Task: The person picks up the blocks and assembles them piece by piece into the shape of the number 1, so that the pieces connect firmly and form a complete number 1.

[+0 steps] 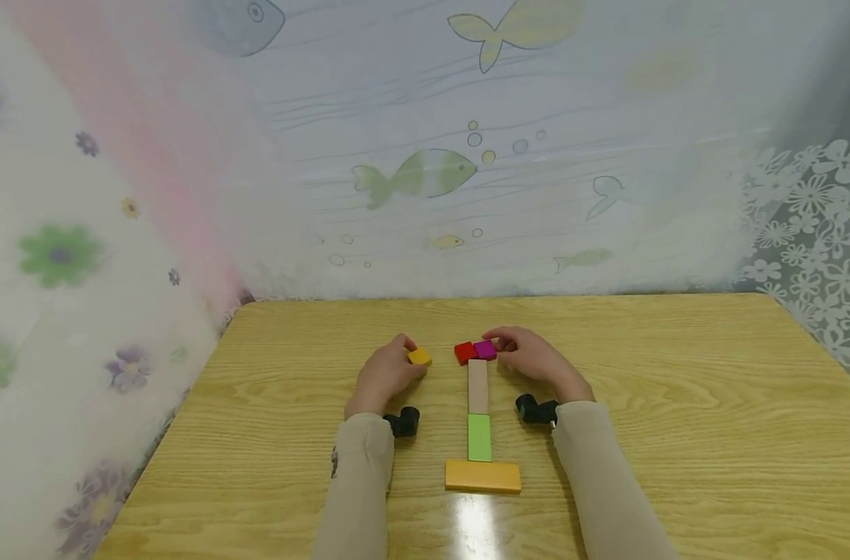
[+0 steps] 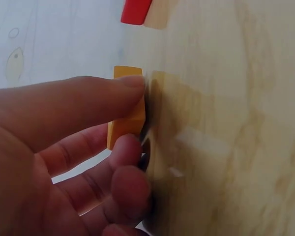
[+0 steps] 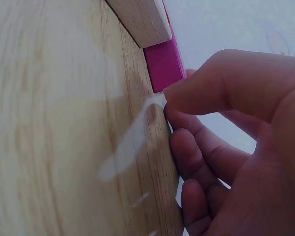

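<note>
My left hand (image 1: pixel 386 375) pinches a small yellow block (image 1: pixel 420 357) between thumb and fingers, just above the tabletop, left of a red block (image 1: pixel 465 353). Against the red block's right side sits a magenta block (image 1: pixel 485 350). The right hand (image 1: pixel 536 359) is beside it, with the index finger at its far edge and the thumb tip at its right end. In the right wrist view the near face of the magenta block (image 3: pixel 164 67) shows uncovered by the thumb, and the other fingers curve loosely. From the red and magenta pair a plain wooden block (image 1: pixel 477 386) runs toward me.
A light green block (image 1: pixel 479 437) continues the line below the wooden one, ending at a wide orange block (image 1: pixel 483 477) laid crosswise. Black wrist cameras (image 1: pixel 405 422) hang at both wrists. Behind the wooden table (image 1: pixel 257 467) hangs a fish-patterned curtain (image 1: pixel 397 257).
</note>
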The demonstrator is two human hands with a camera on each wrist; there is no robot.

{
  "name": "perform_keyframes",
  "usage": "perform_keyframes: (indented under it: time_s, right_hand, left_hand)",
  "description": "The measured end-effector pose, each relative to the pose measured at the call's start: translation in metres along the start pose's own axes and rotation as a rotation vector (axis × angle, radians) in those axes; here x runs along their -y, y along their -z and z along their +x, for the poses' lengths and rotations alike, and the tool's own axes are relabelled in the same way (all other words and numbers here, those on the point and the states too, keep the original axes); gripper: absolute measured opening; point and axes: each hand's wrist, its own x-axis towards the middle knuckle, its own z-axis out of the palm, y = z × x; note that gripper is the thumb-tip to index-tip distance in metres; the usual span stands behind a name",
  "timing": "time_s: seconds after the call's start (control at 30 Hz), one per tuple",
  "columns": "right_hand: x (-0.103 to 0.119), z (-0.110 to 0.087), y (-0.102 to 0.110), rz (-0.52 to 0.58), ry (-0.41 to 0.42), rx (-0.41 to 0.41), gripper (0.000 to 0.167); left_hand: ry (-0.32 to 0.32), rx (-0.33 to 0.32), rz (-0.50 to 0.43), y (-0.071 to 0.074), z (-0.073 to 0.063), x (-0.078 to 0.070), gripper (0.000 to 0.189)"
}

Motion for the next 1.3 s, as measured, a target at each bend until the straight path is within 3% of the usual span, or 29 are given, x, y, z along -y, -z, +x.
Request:
perform_keyframes:
  time_s: [0.2, 0.9, 1.3]
  right_hand:
    - [0.000, 0.000, 0.000, 0.005, -0.007, 0.000, 0.040]
    - [0.000, 0.000, -0.001, -0.003, -0.003, 0.005, 0.041]
    - [0.000, -0.003, -0.002, 0.007, -0.014, 0.010, 0.038]
  left_hand:
    - [-0.006, 0.024, -0.047, 0.003, -0.001, 0.002, 0.036]
    - [-0.002, 0.090, -0.067, 0.005, -0.003, -0.003, 0.038]
    - [-0.022, 0.084, -0.048, 0.000, -0.009, -0.009, 0.037]
